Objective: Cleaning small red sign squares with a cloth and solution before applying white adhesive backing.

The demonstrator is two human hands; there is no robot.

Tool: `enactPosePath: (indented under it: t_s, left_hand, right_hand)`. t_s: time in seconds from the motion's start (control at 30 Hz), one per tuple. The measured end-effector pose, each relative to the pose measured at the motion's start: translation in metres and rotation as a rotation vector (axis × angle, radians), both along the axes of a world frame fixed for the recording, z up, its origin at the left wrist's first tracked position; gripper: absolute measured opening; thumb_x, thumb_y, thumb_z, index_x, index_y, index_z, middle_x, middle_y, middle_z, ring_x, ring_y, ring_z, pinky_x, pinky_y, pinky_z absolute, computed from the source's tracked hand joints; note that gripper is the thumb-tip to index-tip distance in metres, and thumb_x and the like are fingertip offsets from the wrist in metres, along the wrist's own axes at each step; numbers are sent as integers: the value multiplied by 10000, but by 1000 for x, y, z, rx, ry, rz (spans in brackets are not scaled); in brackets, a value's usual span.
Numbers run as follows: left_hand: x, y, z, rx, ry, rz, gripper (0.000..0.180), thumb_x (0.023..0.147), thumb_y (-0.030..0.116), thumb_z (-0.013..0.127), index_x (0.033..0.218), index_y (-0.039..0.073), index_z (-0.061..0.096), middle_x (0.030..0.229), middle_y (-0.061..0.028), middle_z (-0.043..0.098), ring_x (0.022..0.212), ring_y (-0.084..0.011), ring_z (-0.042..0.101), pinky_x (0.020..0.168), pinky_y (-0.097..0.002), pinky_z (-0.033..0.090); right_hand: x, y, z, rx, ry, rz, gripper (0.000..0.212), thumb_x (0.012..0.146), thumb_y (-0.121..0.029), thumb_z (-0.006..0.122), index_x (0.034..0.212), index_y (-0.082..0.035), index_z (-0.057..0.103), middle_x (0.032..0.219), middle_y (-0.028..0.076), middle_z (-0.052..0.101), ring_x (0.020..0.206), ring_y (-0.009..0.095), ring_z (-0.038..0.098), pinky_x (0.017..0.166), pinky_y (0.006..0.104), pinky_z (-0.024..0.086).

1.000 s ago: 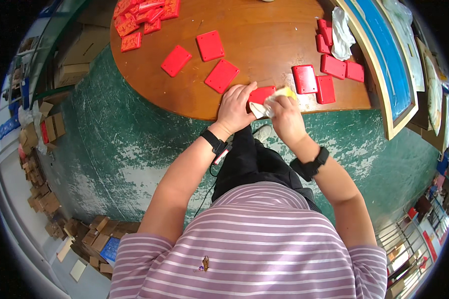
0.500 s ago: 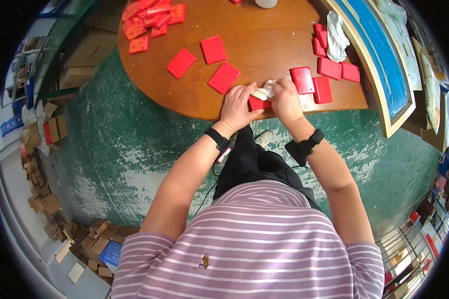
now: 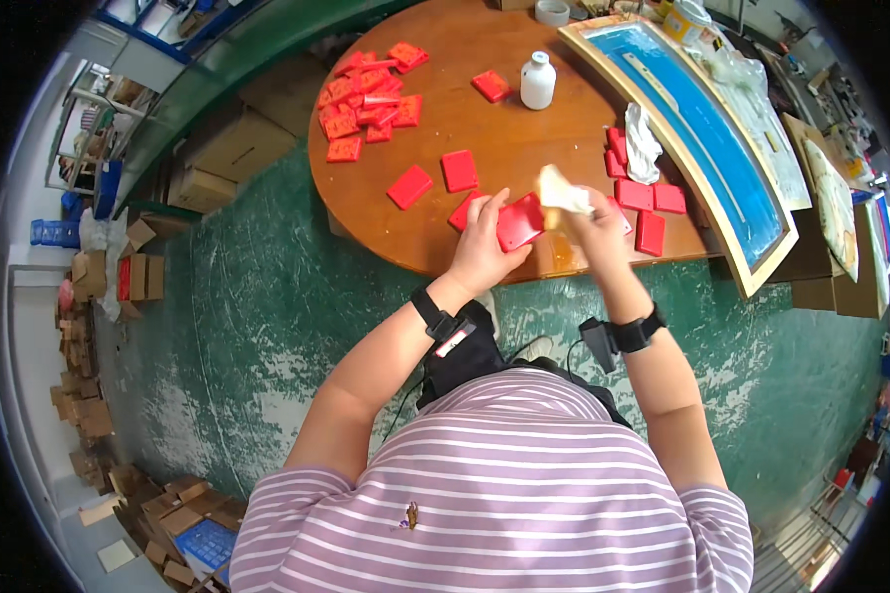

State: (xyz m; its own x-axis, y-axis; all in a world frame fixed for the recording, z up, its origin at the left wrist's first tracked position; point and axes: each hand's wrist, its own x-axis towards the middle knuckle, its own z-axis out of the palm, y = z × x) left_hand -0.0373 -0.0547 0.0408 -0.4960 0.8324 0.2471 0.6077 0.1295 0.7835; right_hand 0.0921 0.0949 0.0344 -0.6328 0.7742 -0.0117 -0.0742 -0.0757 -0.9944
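Note:
My left hand (image 3: pixel 480 245) grips a flat red plastic case (image 3: pixel 520 223) by its left side at the table's near edge, its smooth face tilted toward me. Just to the right, my right hand (image 3: pixel 601 232) is closed on a crumpled white cloth (image 3: pixel 564 192), raised beside the case and a little blurred. Another red case (image 3: pixel 463 211) is partly hidden behind my left fingers. Two more, a red case (image 3: pixel 409 187) and a red case (image 3: pixel 459 171), lie further left. Several others, among them a red case (image 3: pixel 650 233), lie to the right of my right hand.
A pile of red parts (image 3: pixel 366 99) covers the far left of the brown table (image 3: pixel 485 128). A white bottle (image 3: pixel 537 83) stands beside a lone red part (image 3: pixel 490 86). On the right, a wood-framed blue screen (image 3: pixel 777 247) borders another white cloth (image 3: pixel 643 143). Cardboard boxes (image 3: pixel 235 148) stand beyond the left edge.
My head view has tilted up, showing more of the table. The cloth, earlier on the red case, is now lifted away to its upper right. My left hand has raised and tilted the case.

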Motion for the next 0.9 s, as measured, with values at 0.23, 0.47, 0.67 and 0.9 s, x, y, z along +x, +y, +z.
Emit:
enactPosePath:
  t_s: [0.23,0.47,0.67,0.9]
  left_hand:
    - [-27,14,77,321,-1223,-252,337,886,47,539,1218,40,483,1183,-68,548,1116,-229,537,999,-365,403]
    - [-101,1,95,313,-1702,-245,588,962,536,356,1235,41,515,1123,-109,608,1067,-244,586,986,-377,440]
    - [-149,-5,97,398,-1721,-372,584,1014,457,254,1334,0,426,1297,-155,520,1208,-289,504,1052,-410,388]
    - [-179,28,98,293,-1684,-429,623,1018,468,194,1355,-17,393,1335,-172,488,1250,-294,472,1074,-407,368]
  right_hand:
    - [-51,-40,67,442,10,-5,307,814,46,617,1104,-36,673,1274,125,573,1168,222,547,961,328,445]
    - [-114,-97,86,939,17,-11,454,691,48,614,1127,-80,635,1258,159,570,1244,388,468,1038,471,388]
    - [-172,-94,92,1059,-62,-77,446,669,30,646,1099,-89,661,1270,135,570,1251,385,457,1049,478,379]
    - [-208,-77,90,1136,-214,-326,414,662,-43,682,1056,-170,701,1246,99,594,1256,409,431,1042,525,345]
